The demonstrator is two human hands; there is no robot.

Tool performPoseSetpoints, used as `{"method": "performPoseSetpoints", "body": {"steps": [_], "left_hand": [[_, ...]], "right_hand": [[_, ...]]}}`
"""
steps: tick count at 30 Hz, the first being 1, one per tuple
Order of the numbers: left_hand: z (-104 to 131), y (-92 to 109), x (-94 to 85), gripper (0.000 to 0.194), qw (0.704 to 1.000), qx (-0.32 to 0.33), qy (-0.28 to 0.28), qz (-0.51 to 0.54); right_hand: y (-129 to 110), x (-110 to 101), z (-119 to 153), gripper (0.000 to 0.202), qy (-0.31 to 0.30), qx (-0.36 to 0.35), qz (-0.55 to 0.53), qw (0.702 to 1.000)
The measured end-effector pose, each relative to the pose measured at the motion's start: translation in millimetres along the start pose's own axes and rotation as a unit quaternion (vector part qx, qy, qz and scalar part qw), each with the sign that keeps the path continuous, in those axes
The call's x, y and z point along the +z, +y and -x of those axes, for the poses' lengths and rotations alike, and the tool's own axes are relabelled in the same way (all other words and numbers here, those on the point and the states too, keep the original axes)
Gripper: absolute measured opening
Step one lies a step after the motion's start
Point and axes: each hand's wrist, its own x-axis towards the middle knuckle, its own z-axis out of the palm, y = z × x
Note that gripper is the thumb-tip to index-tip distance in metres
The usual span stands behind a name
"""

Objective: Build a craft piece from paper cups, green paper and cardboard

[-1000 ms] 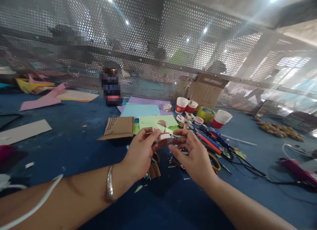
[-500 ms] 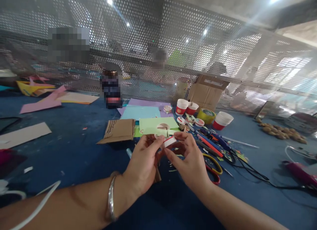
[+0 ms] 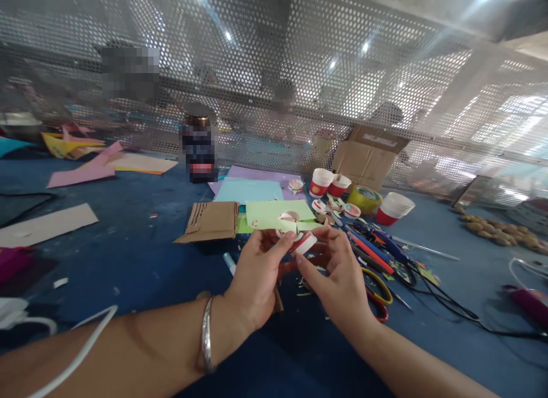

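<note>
Between my two hands is a small white-and-red paper piece (image 3: pixel 305 244), which looks like a cut-off paper cup base. My left hand (image 3: pixel 262 275) pinches its left side with thumb and fingers, a silver bangle on that wrist. On the other side, the thumb and fingertips of my right hand (image 3: pixel 338 272) close on its right edge. Just beyond my fingers lies a light green paper sheet (image 3: pixel 274 209) with a small red mark; its near edge is partly hidden by the hands. A brown cardboard piece (image 3: pixel 212 220) rests to the left of that sheet.
Paper cups (image 3: pixel 391 206), yellow tape (image 3: pixel 366 199) and cut cup bases (image 3: pixel 351 210) stand back right. Pens, paper scraps, yellow-and-red-handled scissors (image 3: pixel 383 286) and a corded tool (image 3: pixel 391 249) lie right of my hands. A perforated metal screen (image 3: pixel 248 61) closes off the table's far side.
The camera view has turned slightly left, so the scene sits further right. Both hands keep hold of the cup piece, which is tilted a little more and shows more of its white side.
</note>
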Motion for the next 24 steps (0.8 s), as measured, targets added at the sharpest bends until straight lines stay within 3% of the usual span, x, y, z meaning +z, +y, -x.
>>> {"method": "performPoseSetpoints", "body": {"steps": [7,16,24], "left_hand": [[-10,4,-10.4,0.033,0.996,-0.037,0.005,-0.084],[-7,-3,-14.0,0.032,0.981,-0.049,-0.099,-0.157],[-8,-3,-11.9,0.028,0.978,-0.044,-0.121,-0.163]], "right_hand": [[-4,-21,0,0.037,-0.009,-0.025,0.065,0.998],[-10,-36,-10,0.045,-0.039,-0.137,0.234,0.962],[-11,-40,-11,0.048,-0.065,-0.162,0.263,0.949]]}}
